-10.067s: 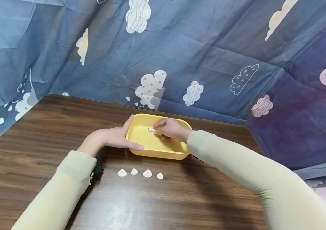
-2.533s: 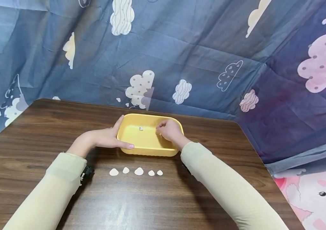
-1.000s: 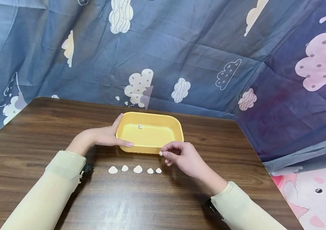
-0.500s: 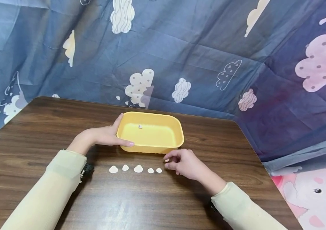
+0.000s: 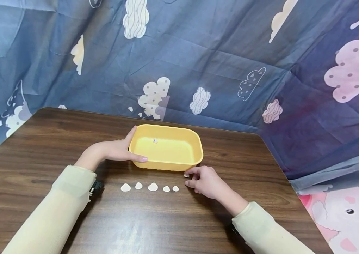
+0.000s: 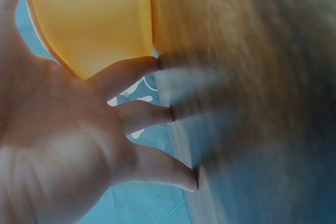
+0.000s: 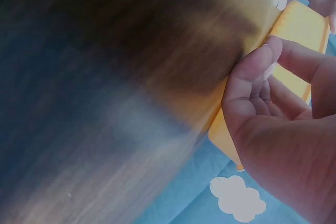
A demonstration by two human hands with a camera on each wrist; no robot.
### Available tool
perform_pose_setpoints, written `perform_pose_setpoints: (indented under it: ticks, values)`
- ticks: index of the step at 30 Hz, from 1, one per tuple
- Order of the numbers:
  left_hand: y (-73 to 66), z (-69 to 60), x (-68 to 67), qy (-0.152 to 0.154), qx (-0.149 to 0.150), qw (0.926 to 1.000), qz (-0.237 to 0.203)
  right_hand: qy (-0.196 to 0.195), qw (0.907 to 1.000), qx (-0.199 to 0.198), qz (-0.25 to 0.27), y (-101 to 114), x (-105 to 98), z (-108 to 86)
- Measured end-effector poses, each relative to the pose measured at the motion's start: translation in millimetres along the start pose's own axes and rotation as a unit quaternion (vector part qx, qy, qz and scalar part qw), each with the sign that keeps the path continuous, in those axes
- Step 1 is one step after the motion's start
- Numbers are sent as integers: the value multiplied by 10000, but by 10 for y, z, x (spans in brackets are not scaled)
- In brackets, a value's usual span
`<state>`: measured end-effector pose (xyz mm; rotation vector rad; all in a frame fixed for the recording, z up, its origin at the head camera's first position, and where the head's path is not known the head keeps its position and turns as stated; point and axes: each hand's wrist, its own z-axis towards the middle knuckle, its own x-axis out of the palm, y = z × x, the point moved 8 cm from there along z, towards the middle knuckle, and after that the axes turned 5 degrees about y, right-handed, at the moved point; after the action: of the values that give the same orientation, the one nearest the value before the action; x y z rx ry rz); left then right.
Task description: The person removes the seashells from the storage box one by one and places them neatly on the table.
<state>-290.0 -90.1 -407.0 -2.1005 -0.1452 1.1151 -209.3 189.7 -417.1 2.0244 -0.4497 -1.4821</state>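
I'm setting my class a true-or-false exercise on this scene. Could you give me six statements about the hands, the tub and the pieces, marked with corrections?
1. Five white pieces lie in a row on the table. True.
2. The row lies beyond the far side of the yellow tub. False: it lies on the side nearer the person.
3. The left hand is in the air, away from the tub. False: it rests against the tub.
4. A small piece is inside the tub. True.
5. The tub is upside down. False: it stands upright, open side up.
6. Another small whitish piece is at the fingertips of the right hand. True.
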Motion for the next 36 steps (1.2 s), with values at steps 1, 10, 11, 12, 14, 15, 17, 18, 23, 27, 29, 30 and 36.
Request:
perform_pose_setpoints:
  ticks: [1,10,11,12,14,15,17,18,23,27,29,30,36]
  values:
    - [0,6,0,-6,3,10000,-2,-39,10000,44,-30,-5,-4,-4]
    - [-7,22,3,-10,4,10000,-6,-301,9993,159,-121,-14,-28,-33]
    - [-7,20,0,-16,-10,10000,-4,-297,9994,156,-122,-17,-27,-33]
    - [-5,18,-2,-20,-15,10000,-7,-255,9995,144,-127,-19,-22,-30]
    - [-1,20,-2,-24,-32,10000,-17,-110,9998,85,-175,-23,-6,-25]
    - [6,22,-1,-25,-48,10000,-16,-8,9997,22,-240,-19,5,-23]
    - [12,20,1,-21,-61,10000,2,220,9991,-110,-356,-10,32,-23]
    - [16,20,2,-17,-54,10000,12,335,9986,-178,-380,-4,47,-25]
    - [25,2,2,-33,-33,10000,4,553,9973,-376,-299,19,90,-25]
    - [24,-8,-1,-50,13,10000,-22,445,9976,-454,-266,29,92,-12]
    - [24,-9,0,-53,11,10000,-15,405,9978,-457,-275,20,87,-8]
    - [25,-9,2,-47,6,10000,-15,401,9979,-445,-252,12,82,-10]
    - [15,2,10,-36,19,10000,-54,582,9980,-218,103,-34,64,-41]
